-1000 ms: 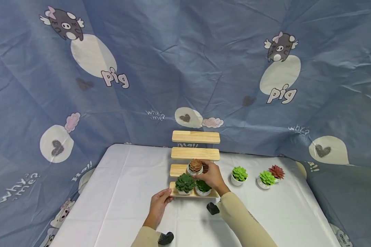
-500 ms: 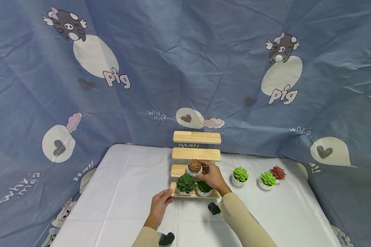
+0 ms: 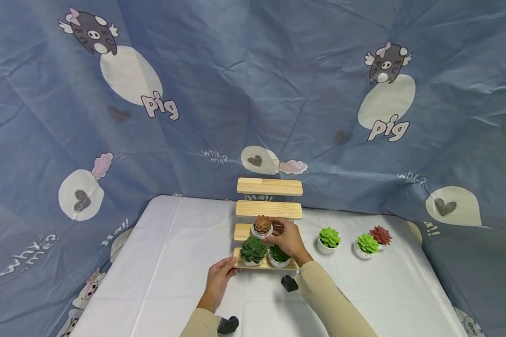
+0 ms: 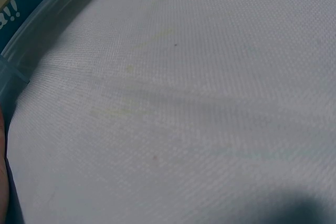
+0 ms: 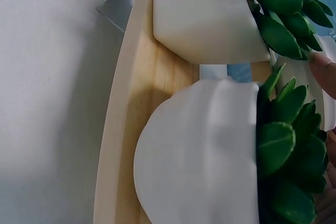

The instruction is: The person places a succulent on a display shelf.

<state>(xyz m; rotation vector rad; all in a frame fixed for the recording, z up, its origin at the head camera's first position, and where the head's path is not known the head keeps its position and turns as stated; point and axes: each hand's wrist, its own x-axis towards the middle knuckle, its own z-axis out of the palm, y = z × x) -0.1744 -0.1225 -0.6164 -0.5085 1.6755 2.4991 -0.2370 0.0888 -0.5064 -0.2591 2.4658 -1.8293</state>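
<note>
Pot [image 3: 259,233] with brown plant [image 3: 262,223] pinched in the grip of the right hand [image 3: 288,239], at the second-lowest board [image 3: 241,232]; contact cannot be told. Left hand [image 3: 220,274] grips the left end of the bottom board [image 3: 237,253], bearing dark green plants [image 3: 253,250].

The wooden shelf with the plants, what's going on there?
A person's right hand holds a brown potted succulent by the third tier from the top; whether it touches down is unclear. The left hand grips the bottom tier at its left end, and two dark green potted plants stand on it. Two light green plants and a red one sit on the white cloth.
</note>
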